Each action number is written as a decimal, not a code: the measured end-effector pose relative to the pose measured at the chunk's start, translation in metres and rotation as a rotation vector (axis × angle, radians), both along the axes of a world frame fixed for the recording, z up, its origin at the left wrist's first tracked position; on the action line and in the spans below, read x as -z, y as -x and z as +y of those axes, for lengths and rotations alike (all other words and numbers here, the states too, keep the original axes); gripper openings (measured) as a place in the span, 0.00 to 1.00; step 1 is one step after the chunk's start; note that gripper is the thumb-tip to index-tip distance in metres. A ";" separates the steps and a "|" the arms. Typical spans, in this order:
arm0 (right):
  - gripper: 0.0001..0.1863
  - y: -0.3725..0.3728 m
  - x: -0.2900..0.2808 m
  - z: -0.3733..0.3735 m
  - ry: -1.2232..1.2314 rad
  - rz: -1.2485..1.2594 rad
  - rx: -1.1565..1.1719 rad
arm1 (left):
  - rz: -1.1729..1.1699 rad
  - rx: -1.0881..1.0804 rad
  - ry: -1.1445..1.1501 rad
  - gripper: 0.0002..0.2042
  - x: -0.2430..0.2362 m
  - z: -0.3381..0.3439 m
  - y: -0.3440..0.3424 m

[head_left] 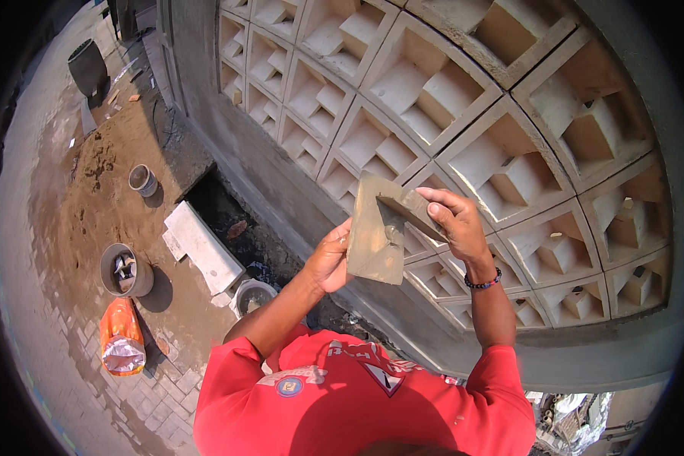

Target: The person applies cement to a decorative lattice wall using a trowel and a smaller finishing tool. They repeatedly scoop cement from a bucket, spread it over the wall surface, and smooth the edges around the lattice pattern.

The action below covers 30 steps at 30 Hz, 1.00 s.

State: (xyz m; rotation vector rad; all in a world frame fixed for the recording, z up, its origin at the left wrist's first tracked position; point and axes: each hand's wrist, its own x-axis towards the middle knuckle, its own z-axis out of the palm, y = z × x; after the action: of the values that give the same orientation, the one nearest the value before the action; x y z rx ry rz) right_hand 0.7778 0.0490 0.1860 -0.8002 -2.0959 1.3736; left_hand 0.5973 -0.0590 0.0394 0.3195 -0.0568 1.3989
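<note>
A plastering float (372, 247), its flat board smeared with grey-brown mortar, is tilted up in front of my chest. My left hand (329, 257) grips the board's left edge, with most of its fingers hidden behind it. Closed on the end of the float's raised handle (412, 213) is my right hand (461, 226), thumb on the near side. Just beyond the float stands a wall of pale ventilation blocks (425, 95) with stepped openings, framed by smooth grey plaster (270, 163).
Left of the wall's foot runs a dark trench (235, 220) with a white slab (201, 247) beside it. A bucket (254, 296) is near my left elbow. Farther left are a sand heap (95, 178), two buckets (142, 180) (125, 271), an orange sack (121, 334) and a black bin (88, 67).
</note>
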 end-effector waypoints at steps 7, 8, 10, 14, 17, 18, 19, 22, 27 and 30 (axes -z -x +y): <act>0.19 -0.010 0.037 0.002 0.222 0.075 0.020 | 0.023 0.002 0.110 0.21 0.027 0.018 -0.006; 0.19 -0.010 0.041 0.002 0.263 0.098 0.025 | 0.038 -0.003 0.136 0.20 0.030 0.022 -0.005; 0.20 -0.011 0.050 -0.001 0.328 0.141 0.044 | 0.019 -0.009 0.099 0.18 0.036 0.023 -0.003; 0.20 -0.011 0.061 0.001 0.356 0.219 0.089 | 0.088 -0.122 0.254 0.17 0.023 0.029 -0.006; 0.19 -0.017 0.082 -0.005 0.417 0.301 0.139 | 0.116 -0.157 0.234 0.17 0.022 0.034 -0.001; 0.18 -0.016 0.084 -0.008 0.457 0.344 0.133 | 0.105 -0.175 0.272 0.18 0.021 0.035 0.001; 0.18 -0.015 0.086 -0.009 0.497 0.391 0.132 | 0.119 -0.202 0.299 0.19 0.023 0.039 0.002; 0.18 -0.016 0.094 -0.019 0.589 0.499 0.117 | 0.179 -0.306 0.418 0.18 0.004 0.039 0.008; 0.17 -0.013 0.102 -0.048 0.776 0.718 0.132 | 0.191 -0.276 0.449 0.15 0.016 0.047 0.015; 0.23 -0.021 0.130 -0.058 1.055 0.864 0.121 | 0.224 -0.250 0.529 0.14 0.006 0.048 0.014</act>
State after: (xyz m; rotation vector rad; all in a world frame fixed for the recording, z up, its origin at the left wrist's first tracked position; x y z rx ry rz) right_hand 0.7989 -0.0090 0.0558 -0.4897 -0.5940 2.2142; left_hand 0.5836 -0.0106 0.0333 0.0390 0.5460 1.5563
